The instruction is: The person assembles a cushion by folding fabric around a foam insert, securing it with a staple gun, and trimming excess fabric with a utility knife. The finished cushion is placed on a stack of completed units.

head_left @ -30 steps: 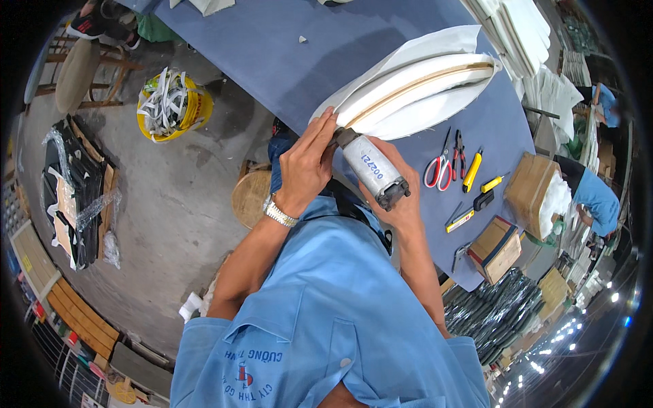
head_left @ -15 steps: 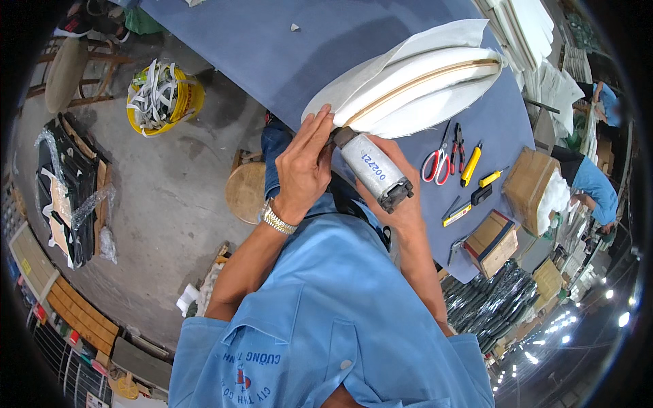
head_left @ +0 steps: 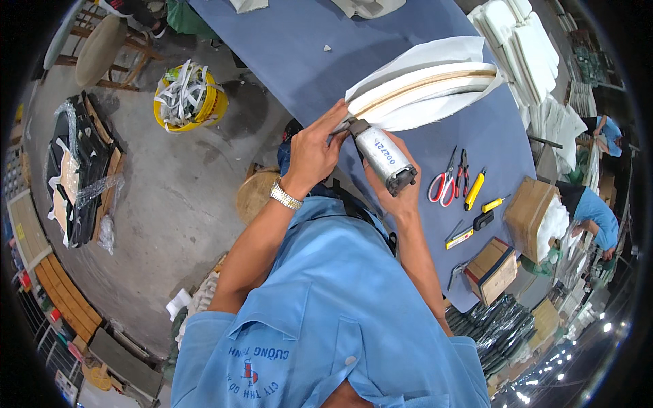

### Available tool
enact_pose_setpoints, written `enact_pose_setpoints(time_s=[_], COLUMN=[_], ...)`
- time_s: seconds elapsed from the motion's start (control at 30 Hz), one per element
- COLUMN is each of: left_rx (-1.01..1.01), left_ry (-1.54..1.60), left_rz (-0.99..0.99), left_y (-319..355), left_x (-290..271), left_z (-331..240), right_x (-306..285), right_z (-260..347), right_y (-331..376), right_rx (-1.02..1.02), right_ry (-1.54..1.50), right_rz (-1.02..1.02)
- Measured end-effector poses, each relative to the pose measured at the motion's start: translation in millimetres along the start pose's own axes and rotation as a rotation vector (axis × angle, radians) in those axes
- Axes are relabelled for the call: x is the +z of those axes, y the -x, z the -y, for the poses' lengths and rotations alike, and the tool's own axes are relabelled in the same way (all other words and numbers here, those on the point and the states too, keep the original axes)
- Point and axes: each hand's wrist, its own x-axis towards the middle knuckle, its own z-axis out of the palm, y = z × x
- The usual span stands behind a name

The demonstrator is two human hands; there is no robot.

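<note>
In the head view, we see blue digits printed on the silver tool [head_left: 381, 149] and dark blue lettering around a red emblem on our blue shirt [head_left: 272, 333]. A small yellow-and-white pack [head_left: 460, 239] on the blue worktop [head_left: 292, 61] carries print too small to read.

The yellow bucket [head_left: 218, 109] on the floor is heaped with white strips [head_left: 182, 94]; the carton [head_left: 525, 212] by the worktop's right edge spills white stuffing [head_left: 552, 219].

Our right hand [head_left: 398, 183] is clamped on the tool, its fingers mostly hidden beneath. Our left hand [head_left: 313, 153] lies with fingers close together, tips at the near-left end of the white pad [head_left: 422, 88]; we cannot tell whether they pinch it. The pad is tilted over the worktop, just beyond the tool's nose, whose contact is hidden. At the right, a co-worker [head_left: 598, 214] is partly cut off by clutter.
</note>
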Motion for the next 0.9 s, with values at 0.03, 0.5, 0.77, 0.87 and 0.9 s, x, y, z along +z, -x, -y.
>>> enact_pose_setpoints(time_s=[0.03, 0.5, 0.77, 0.87, 0.9], left_rx=[0.002, -0.095, 0.033, 0.067, 0.069], left_ry=[0.0, -0.1, -0.152, -0.16, -0.161], left_rz=[-0.006, 0.121, 0.113, 0.11, 0.116], left_y=[0.8, -7.7, -13.6, -15.1, -14.9], left_x=[0.7, -9.1, -9.0, -9.6, -8.9], left_z=[1.3, -3.0, -1.2, 0.9, 1.5], right_x=[-0.3, -2.7, 2.3, 0.5, -1.7], right_z=[1.3, 4.3, -1.4, -0.4, -0.2], right_y=[-0.6, -5.6, -4.1, -7.6, -8.1], right_rx=[0.013, -0.055, -0.106, -0.118, -0.105], right_ry=[-0.012, 0.024, 0.034, 0.004, 0.001], right_rz=[0.003, 0.035, -0.03, -0.038, -0.032])
